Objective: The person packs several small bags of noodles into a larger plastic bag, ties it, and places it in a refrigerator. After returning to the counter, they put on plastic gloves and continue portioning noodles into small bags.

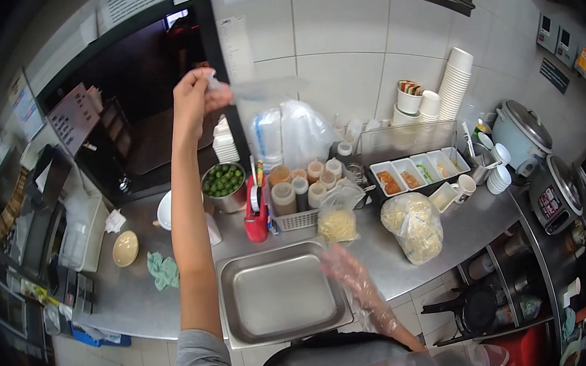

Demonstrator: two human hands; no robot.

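Observation:
My left hand is raised high, bare, with fingers pinched on a thin piece of clear plastic that trails to the right; its exact kind is blurred. A clear disposable glove covers my right hand, its fingers stretched out and nothing visible in them. It hovers by the right rim of a rectangular steel pan. Just beyond those fingers sits a small clear bag of pale shredded food. A larger bag of similar pale food lies farther right on the steel counter.
Behind the pan stand a basket of sauce bottles, a red tape dispenser and a pot of green limes. White topping trays, stacked cups and cookers are right. At left are a yellow bowl and green cloth.

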